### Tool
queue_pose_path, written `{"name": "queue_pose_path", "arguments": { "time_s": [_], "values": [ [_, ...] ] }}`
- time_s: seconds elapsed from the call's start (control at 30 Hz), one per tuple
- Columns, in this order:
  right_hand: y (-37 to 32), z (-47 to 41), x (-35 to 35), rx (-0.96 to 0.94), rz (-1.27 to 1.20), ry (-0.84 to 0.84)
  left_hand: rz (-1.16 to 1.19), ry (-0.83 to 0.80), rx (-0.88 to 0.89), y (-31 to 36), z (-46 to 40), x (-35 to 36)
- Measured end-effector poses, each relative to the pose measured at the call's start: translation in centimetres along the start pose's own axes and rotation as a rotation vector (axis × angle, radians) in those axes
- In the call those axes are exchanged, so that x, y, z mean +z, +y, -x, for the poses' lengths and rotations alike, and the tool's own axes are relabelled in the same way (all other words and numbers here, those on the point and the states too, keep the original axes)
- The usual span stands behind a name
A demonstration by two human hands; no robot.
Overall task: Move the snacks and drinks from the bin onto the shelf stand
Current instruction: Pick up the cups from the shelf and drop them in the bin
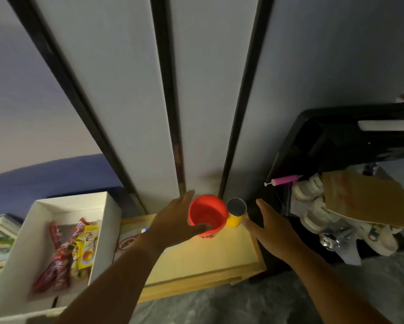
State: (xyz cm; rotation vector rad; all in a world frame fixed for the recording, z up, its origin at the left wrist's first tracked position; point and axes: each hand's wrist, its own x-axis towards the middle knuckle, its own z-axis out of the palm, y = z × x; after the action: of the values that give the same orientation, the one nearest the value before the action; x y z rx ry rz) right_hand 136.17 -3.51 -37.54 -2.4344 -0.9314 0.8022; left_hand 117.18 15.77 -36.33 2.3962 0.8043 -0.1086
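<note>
Two containers already stand at the far right corner of the wooden shelf stand (pixel 196 260), so a placing step looks just finished; the white bin (pixel 16 272) to its left holds more packets (pixel 63 253); the red cup (pixel 208 215) touches the yellow can (pixel 235 212); the left hand (pixel 173 223) curves loosely around the cup, thumb across its front; the right hand (pixel 269 225) hovers flat and empty beside the can; next, I judge, a reach back to the bin.
</note>
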Motion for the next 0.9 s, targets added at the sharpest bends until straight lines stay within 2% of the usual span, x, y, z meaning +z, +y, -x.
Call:
{"name": "queue_pose_path", "arguments": {
  "time_s": [0.23, 0.4, 0.5, 0.7, 0.9],
  "values": [
    [4.6, -7.3, 3.9, -0.046, 0.076, -0.005, 0.212, 0.026, -0.044, -3.9, -5.1, 6.2],
    [8.0, -11.9, 8.8, -0.116, -0.144, 0.014, 0.293, 0.045, 0.026, -5.9, -7.5, 9.9],
    [9.0, -13.8, 10.5, -0.170, -0.239, 0.083, 0.357, 0.058, 0.044, -6.5, -8.4, 11.2],
    [9.2, -14.5, 10.7, -0.214, -0.344, 0.177, 0.346, 0.088, 0.064, -6.3, -8.6, 12.2],
    [7.0, -10.4, 6.8, -0.223, -0.366, 0.237, 0.376, 0.161, 0.099, -4.2, -7.2, 8.4]
  ]
}}
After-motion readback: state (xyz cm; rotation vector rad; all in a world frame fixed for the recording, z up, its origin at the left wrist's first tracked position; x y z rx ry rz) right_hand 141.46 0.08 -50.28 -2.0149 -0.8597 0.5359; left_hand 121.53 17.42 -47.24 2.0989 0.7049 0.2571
